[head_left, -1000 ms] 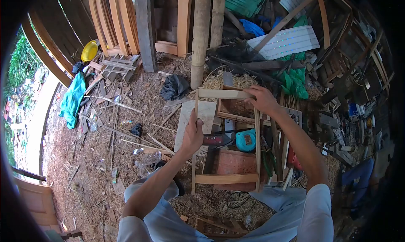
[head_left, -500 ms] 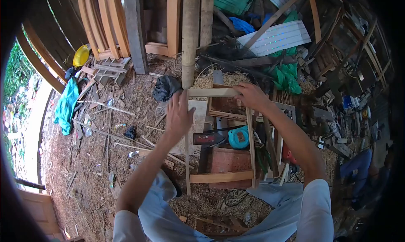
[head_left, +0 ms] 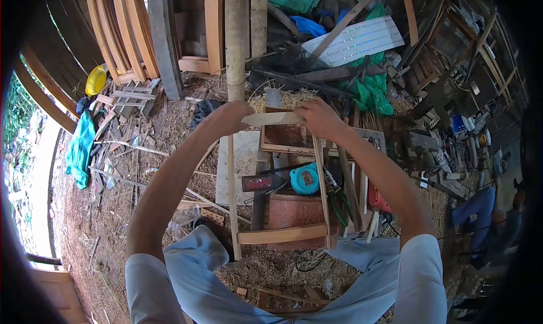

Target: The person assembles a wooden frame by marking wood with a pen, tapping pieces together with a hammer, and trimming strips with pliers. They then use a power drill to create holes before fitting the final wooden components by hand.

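Observation:
A light wooden frame has two long side strips, a curved crosspiece (head_left: 283, 234) near me and a flat crosspiece (head_left: 272, 119) at its far end. My left hand (head_left: 231, 119) is closed round the far left corner, where the flat crosspiece meets the side strip. At the far right corner my right hand (head_left: 318, 118) grips the other end of that crosspiece. Beneath the frame lie a turquoise tape measure (head_left: 304, 178), a dark tool with a red patch (head_left: 260, 182), green-handled pliers (head_left: 339, 204) and a reddish board (head_left: 295, 214).
A bamboo post (head_left: 235, 47) stands just beyond the frame. Curved wooden pieces (head_left: 133, 35) lean at the back left. Scraps and shavings cover the ground. Green plastic (head_left: 373, 92) lies at the back right. Part of another person (head_left: 481, 216) shows at the far right.
My left hand has gone from spread beside the corner to closed on it. The view has shifted, so the frame and surroundings appear further left.

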Demonstrator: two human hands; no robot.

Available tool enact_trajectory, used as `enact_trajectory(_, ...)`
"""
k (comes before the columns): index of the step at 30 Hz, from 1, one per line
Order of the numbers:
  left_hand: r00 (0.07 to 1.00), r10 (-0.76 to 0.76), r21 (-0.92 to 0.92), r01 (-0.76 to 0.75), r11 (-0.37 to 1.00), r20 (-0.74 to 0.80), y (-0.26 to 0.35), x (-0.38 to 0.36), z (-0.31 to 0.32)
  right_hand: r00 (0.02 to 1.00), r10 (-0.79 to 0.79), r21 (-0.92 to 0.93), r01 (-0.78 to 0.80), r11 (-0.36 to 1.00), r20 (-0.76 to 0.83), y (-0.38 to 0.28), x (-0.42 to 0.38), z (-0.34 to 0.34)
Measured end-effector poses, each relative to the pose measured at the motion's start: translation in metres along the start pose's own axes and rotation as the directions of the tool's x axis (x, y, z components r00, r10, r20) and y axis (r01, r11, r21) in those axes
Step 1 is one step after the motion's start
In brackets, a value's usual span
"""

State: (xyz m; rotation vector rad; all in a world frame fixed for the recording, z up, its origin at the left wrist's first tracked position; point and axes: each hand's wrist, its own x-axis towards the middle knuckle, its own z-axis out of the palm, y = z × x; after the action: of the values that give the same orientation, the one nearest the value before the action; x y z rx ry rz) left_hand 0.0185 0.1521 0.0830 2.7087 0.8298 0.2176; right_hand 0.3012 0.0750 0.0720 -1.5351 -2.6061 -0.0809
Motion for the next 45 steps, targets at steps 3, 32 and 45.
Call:
enact_trajectory(3, 1.000, 0.018, -0.009, -0.018, 1.000, 0.001, 0.000, 0.001, 0.002, 1.000, 0.003, -0.023, -0.003, 1.000, 0.006, -0.003, -0.003, -0.003)
enact_trajectory(32, 0.995, -0.099, -0.192, 0.091, 0.977, -0.030, -0.011, -0.002, 0.004, 0.998, 0.056, 0.082, -0.057, 0.995, 0.008, 0.002, 0.002, -0.002)
enact_trajectory(45, 0.908, -0.013, -0.026, 0.002, 1.000, -0.418, 0.013, -0.052, -0.010, 0.978, 0.174, 0.150, -0.191, 0.970, 0.114, -0.002, 0.006, 0.001)
